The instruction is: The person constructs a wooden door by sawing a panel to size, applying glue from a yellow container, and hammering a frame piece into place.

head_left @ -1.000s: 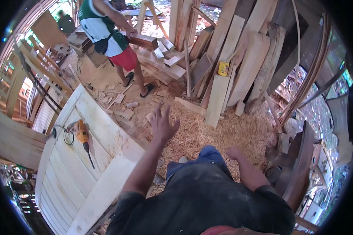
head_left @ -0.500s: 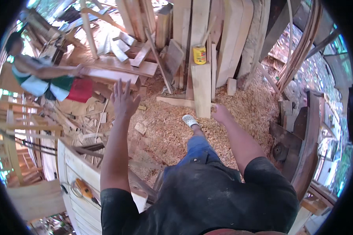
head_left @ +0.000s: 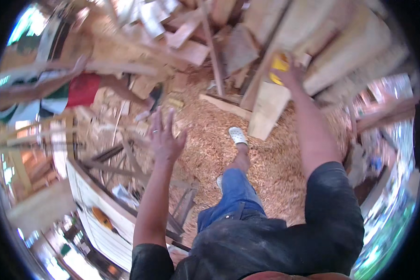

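My right hand [head_left: 292, 78] reaches far forward and has its fingers round a yellow can [head_left: 279, 62], partly hidden behind them. Just below the can is the wide face of a pale wooden post [head_left: 268, 109], on whose top the can stands or is held close; blur hides which. My left hand [head_left: 167, 143] is raised over the shavings with its fingers spread, holding nothing.
Wood shavings [head_left: 205, 135] cover the ground round my white clogs. Large boards [head_left: 350, 51] lean at the far right. On the far left a person in red shorts [head_left: 84, 89] handles a long board. A pale panel [head_left: 95, 231] with an orange power tool [head_left: 101, 217] stands near left.
My right hand has moved forward from beside the post's lower end to the yellow can and closed round it. My left hand stays raised and spread. The view has turned, and I have stepped forward.
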Action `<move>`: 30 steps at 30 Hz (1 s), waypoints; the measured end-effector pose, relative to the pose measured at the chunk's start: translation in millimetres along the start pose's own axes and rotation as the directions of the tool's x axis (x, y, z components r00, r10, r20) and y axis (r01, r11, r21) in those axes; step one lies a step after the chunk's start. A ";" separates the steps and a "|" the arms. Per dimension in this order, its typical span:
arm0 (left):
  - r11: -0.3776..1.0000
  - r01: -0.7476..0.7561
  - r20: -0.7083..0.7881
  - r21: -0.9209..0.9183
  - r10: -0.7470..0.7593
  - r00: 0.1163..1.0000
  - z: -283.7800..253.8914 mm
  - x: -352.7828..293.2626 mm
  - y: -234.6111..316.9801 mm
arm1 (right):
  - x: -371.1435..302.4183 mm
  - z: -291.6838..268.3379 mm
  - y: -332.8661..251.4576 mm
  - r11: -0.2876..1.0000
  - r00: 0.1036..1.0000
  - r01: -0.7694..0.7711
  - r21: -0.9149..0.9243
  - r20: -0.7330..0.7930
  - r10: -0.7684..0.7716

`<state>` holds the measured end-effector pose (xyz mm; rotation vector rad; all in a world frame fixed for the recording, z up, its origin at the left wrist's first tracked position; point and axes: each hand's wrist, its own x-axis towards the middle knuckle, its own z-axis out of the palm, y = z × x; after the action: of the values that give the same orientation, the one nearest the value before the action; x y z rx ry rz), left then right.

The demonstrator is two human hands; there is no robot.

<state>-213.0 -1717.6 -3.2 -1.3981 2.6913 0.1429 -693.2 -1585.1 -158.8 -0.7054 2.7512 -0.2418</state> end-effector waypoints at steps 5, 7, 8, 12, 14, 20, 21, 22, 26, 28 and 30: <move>0.995 0.026 0.084 -0.094 -0.018 0.996 3.3 -35.0 -4.7 | 51.2 -8.4 -15.2 0.999 0.999 0.026 0.025 0.045 -0.027; 0.987 0.089 0.051 -0.136 -0.083 0.995 -0.2 -49.5 -17.0 | 67.4 1.4 6.3 0.988 0.997 0.072 0.136 -0.031 -0.068; 0.977 0.104 0.034 -0.184 -0.100 0.994 -1.8 -55.0 -22.2 | 73.4 4.3 17.3 0.981 0.995 0.089 0.172 -0.053 -0.081; 0.926 0.328 0.000 -0.184 -0.334 0.943 -27.5 -115.8 -49.9 | 22.8 -14.5 -35.0 0.973 0.974 0.228 -0.044 0.030 -0.226; 0.900 0.374 0.026 -0.222 -0.378 0.925 -43.4 -150.6 -56.0 | -28.0 -33.1 -51.6 0.919 0.922 0.388 -0.071 0.037 -0.386; 0.821 0.409 -0.117 -0.398 -0.488 0.865 -82.1 -273.8 -58.6 | -209.4 -52.3 -74.6 0.742 0.737 0.657 0.131 0.097 -0.669; 0.803 0.427 -0.152 -0.416 -0.525 0.838 -85.4 -299.0 -56.6 | -246.5 -47.4 -77.9 0.681 0.680 0.676 0.283 0.116 -0.724; 0.766 0.424 -0.135 -0.483 -0.544 0.828 -88.4 -327.0 -54.0 | -287.2 -42.6 -86.0 0.605 0.615 0.671 0.429 0.134 -0.777; 0.681 0.429 -0.136 -0.593 -0.610 0.780 -85.1 -466.3 -35.3 | -488.4 -80.4 -140.2 0.235 0.184 0.910 0.341 0.176 -0.967; 0.609 0.446 -0.131 -0.655 -0.674 0.728 -63.3 -548.1 -25.9 | -589.6 -110.9 -165.3 0.159 0.055 0.907 0.389 0.266 -0.962; 0.502 0.432 -0.116 -0.749 -0.741 0.661 -44.3 -635.2 -17.0 | -684.1 -123.1 -177.6 -0.149 -0.243 0.884 0.444 0.162 -0.956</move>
<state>161.8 -1219.2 126.7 -2.8357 2.2584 0.9259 -80.4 -1391.4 159.9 -2.3708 0.9675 -0.4851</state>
